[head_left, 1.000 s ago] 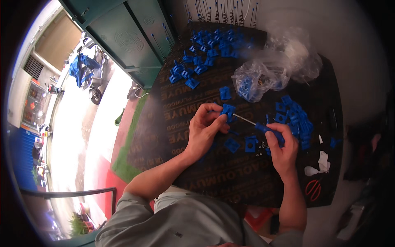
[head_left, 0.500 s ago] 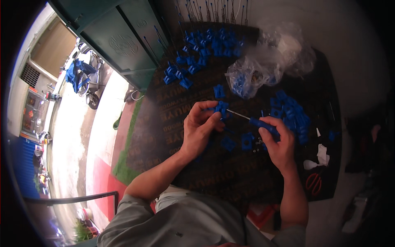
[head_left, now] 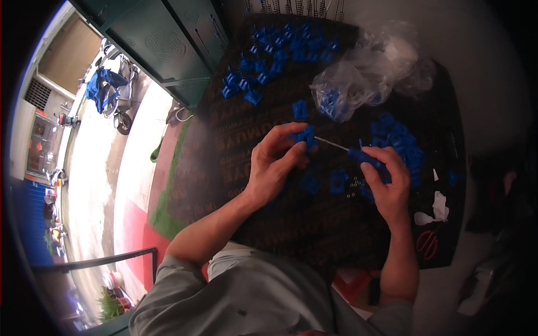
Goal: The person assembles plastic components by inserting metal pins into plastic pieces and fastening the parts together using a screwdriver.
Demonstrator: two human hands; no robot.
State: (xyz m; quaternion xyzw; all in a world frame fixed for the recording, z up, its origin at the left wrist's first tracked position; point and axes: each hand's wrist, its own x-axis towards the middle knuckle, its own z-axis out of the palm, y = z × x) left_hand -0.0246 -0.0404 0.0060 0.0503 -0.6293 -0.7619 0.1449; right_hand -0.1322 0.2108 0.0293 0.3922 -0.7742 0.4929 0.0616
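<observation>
Between the thumb and fingers of my left hand is a small blue plastic part, held above the table. My right hand grips a screwdriver by its blue handle. Its metal shaft points left, with the tip at the right side of the part; whether it touches cannot be made out. Just beyond my left hand lies another blue plastic part. Below the shaft are a blue part with a square shape and several tiny metal pieces, perhaps nuts.
Many blue parts cover the dark table's far side; springs stand behind them. A clear plastic bag holds more parts. Right of it sit a blue pile, white scraps and red-handled scissors. A green metal door borders the left.
The view has tilted slightly, so the table appears higher. Both hands keep their grips; the screwdriver and my right hand have shifted slightly to the right.
</observation>
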